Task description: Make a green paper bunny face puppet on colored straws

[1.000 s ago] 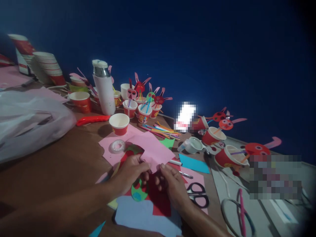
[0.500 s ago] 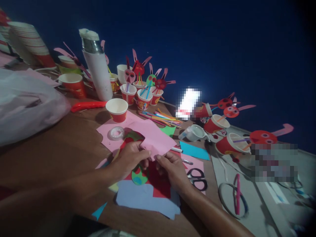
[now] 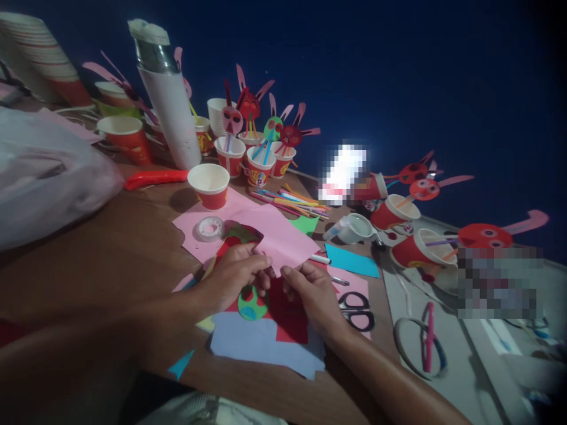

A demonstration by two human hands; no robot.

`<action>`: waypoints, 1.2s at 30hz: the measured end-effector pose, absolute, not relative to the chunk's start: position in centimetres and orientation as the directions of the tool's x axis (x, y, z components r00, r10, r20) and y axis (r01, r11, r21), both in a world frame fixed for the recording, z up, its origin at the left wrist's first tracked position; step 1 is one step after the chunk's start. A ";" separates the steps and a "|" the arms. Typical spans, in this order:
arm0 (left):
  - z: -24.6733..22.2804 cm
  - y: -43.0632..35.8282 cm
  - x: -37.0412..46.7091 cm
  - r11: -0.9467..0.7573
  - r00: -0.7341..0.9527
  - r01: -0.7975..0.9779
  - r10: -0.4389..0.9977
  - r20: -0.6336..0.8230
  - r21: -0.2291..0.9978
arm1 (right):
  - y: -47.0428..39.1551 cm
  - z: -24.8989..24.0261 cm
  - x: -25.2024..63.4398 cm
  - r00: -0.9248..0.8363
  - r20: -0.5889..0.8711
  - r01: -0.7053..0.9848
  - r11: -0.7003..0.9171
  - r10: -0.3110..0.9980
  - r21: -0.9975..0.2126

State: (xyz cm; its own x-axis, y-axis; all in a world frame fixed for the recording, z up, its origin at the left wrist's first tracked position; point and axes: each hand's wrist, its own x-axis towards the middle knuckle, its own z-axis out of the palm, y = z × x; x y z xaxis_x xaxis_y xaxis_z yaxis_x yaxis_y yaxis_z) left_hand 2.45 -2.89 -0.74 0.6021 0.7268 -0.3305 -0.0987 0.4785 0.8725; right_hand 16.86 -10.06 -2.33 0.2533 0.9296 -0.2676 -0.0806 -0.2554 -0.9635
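Pink paper (image 3: 287, 236) is pinched along its lower edge by both hands. My left hand (image 3: 241, 268) grips it at the left, thumb on top. My right hand (image 3: 312, 295) holds the edge a little to the right, fingers curled. Beneath the hands lie a green oval piece (image 3: 253, 304) with red and blue parts, red paper (image 3: 292, 330) and grey-blue paper (image 3: 261, 348). Black-handled scissors (image 3: 358, 311) rest right of my right hand. A roll of clear tape (image 3: 209, 228) sits on more pink paper behind my left hand.
A red-and-white paper cup (image 3: 209, 188) stands behind the tape. Further back are a white flask (image 3: 170, 112), cups with paper rabbit heads, a bundle of coloured sticks (image 3: 287, 202) and a lit screen (image 3: 343, 174). A plastic bag (image 3: 48, 177) lies at the left.
The camera view has shifted slightly, so the table things appear higher in the picture. Both hands still hold the pink paper in nearly the same pose.
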 end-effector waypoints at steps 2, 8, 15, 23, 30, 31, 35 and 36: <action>-0.5 -3.0 2.5 0.493 0.605 -0.101 0.720 -0.340 0.864 | -10.0 -2.3 16.9 0.261 -0.267 -0.077 -0.255 0.928 -0.964; -0.5 -3.0 2.6 0.523 0.589 -0.112 0.720 -0.367 0.845 | -10.0 -2.2 16.9 0.279 -0.278 -0.083 -0.265 0.919 -0.961; -0.2 -3.0 2.8 0.522 0.567 -0.087 0.726 -0.389 0.848 | -10.1 -2.5 16.8 0.266 -0.272 -0.095 -0.256 0.925 -0.962; -0.4 -3.1 2.7 0.509 0.560 -0.092 0.737 -0.378 0.856 | -10.2 -2.4 16.7 0.273 -0.281 -0.091 -0.267 0.920 -0.960; -0.2 -3.1 2.7 0.508 0.581 -0.081 0.723 -0.374 0.857 | -10.2 -2.5 16.9 0.272 -0.267 -0.054 -0.262 0.925 -0.964; -0.2 -3.1 2.7 0.508 0.585 -0.085 0.722 -0.369 0.857 | -10.2 -2.6 16.9 0.273 -0.265 -0.049 -0.262 0.925 -0.964; -0.3 -3.0 2.8 0.496 0.590 -0.066 0.719 -0.367 0.866 | -10.2 -2.5 16.9 0.265 -0.256 -0.034 -0.256 0.930 -0.966; -0.4 -3.0 2.8 0.487 0.590 -0.055 0.720 -0.365 0.872 | -10.2 -2.5 16.9 0.263 -0.257 -0.031 -0.258 0.930 -0.966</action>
